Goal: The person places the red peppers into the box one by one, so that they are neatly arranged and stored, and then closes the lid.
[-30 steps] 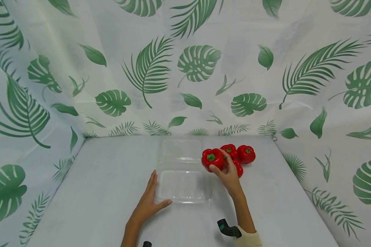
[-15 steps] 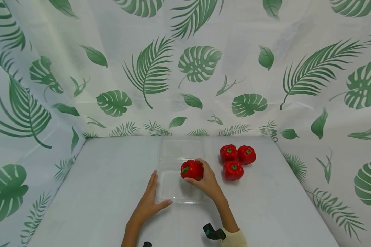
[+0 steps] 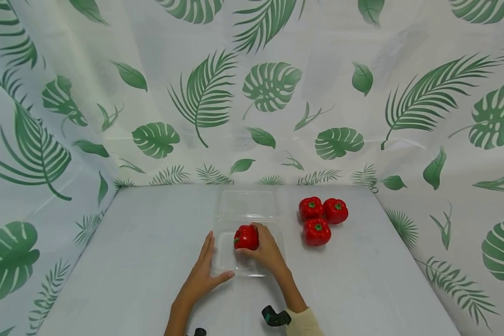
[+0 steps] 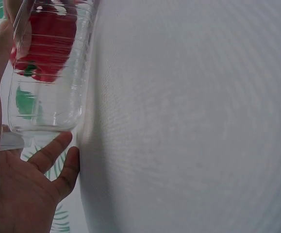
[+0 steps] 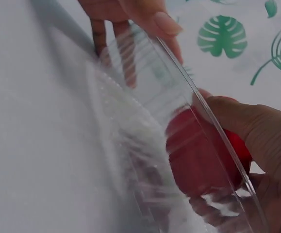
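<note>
A clear plastic clamshell container (image 3: 224,261) lies with its lid (image 3: 247,203) folded back, away from the person. My right hand (image 3: 269,249) grips a red bell pepper (image 3: 246,237) between thumb and fingers, low inside the container's near half, its green stem facing left. Through the clear wall in the left wrist view, the bell pepper (image 4: 53,41) shows red with the stem toward the left hand. My left hand (image 3: 201,275) rests along the container's left side and near corner, fingers straight and thumb spread. In the right wrist view the container's rim (image 5: 198,94) crosses in front of the pepper.
Three more red bell peppers (image 3: 317,232) sit in a cluster on the white table (image 3: 361,270), right of the container. A leaf-print curtain (image 3: 277,140) closes off the back and sides. A black wrist device (image 3: 276,316) sits at the right sleeve.
The right hand has carried the red bell pepper left and down from beside the cluster into the container's near half. The left hand has stayed at the container's side.
</note>
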{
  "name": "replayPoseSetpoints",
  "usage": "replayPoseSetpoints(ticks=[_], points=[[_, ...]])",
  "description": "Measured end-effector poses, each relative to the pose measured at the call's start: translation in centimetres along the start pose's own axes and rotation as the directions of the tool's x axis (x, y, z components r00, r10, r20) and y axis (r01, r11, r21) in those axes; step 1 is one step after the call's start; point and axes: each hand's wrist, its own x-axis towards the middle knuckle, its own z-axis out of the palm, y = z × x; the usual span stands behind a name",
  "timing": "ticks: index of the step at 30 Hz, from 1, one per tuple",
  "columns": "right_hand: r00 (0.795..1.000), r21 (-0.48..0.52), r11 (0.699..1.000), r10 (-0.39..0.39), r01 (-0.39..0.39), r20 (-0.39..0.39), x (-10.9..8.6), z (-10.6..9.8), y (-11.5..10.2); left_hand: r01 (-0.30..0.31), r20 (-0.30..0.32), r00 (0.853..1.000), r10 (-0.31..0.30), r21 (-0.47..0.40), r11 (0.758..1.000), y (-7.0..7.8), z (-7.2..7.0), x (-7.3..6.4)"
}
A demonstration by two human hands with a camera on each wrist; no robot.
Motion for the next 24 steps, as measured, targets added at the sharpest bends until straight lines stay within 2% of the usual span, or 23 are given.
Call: replayPoseSetpoints(ticks=[10, 16, 24], points=[[1.0, -0.09, 0.996, 0.018, -0.017, 0.011, 0.7, 2.3, -1.7, -0.007, 0.003, 1.0, 0.007, 0.006, 1.0, 0.0, -0.1, 0.1], [1.0, -0.07, 0.997, 0.01, -0.008, 0.022, 0.8, 2.8, -2.2, -0.019, -0.007, 1.0, 0.019, 0.016, 1.0, 0.0, -0.1, 0.0], [0.998, -0.005, 1.0, 0.002, -0.002, 0.057, 0.7, 1.9, -1.7, -0.029, -0.002, 1.0, 0.029, 0.006, 1.0, 0.0, -0.2, 0.0]])
